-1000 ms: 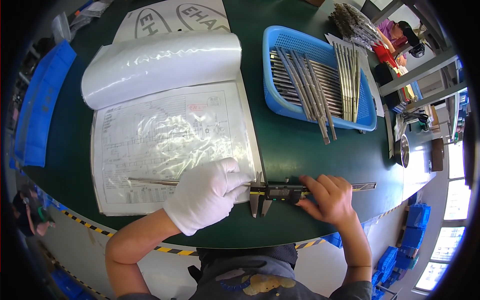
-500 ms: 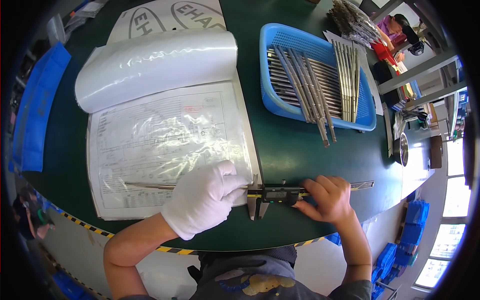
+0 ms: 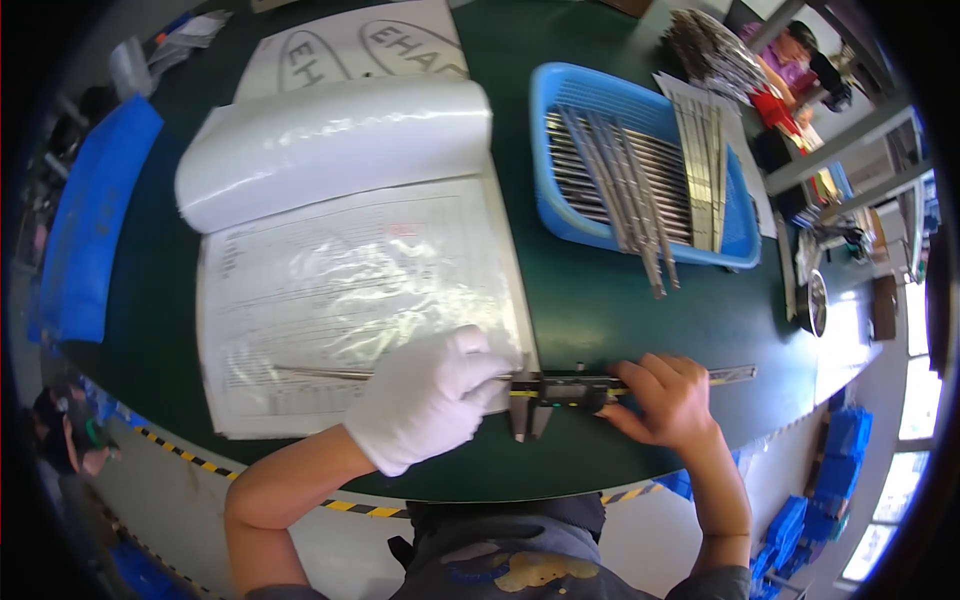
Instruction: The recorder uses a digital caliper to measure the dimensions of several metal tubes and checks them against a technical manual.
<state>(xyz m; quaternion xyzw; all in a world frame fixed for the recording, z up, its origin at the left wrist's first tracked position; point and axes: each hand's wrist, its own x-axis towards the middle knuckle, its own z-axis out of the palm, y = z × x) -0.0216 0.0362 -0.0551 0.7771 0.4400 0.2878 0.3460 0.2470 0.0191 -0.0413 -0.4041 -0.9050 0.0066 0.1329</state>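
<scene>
L grip (image 3: 430,400), in white glove, is closed round a thin rod (image 3: 320,373); rod lies approx. level, its L end out past the glove, over lower part of the sleeved dwg (image 3: 360,280); its R end goes in under the fingers, so can't tell if it touches the caliper jaws; L fingertips are right at the jaws, i.e. at L end of the caliper (image 3: 575,390).

R grip (image 3: 665,400), bare, is clenched on the caliper's R part, thumb below & fingers above, just R of the display; beam runs on past the hand to the R; long jaws point twd the person, w/ a small gap betw. their tips; caliper is over the green surface (image 3: 640,335), near its front edge & just beside the dwg.

Behind the dwg, pgs (image 3: 340,155) curl up in a roll; paper w/ oval prints (image 3: 365,45) lies past them; blue bin (image 3: 95,230) at far L; blue basket (image 3: 580,228) at back R, full of metal rods (image 3: 625,190), a few lying askew & poking out over its near rim; metal bowl (image 3: 818,303) farther R, well apart from the hands; co-worker (image 3: 785,55) in purple at top R; blue crates (image 3: 835,450) on R, below surface level.
</scene>
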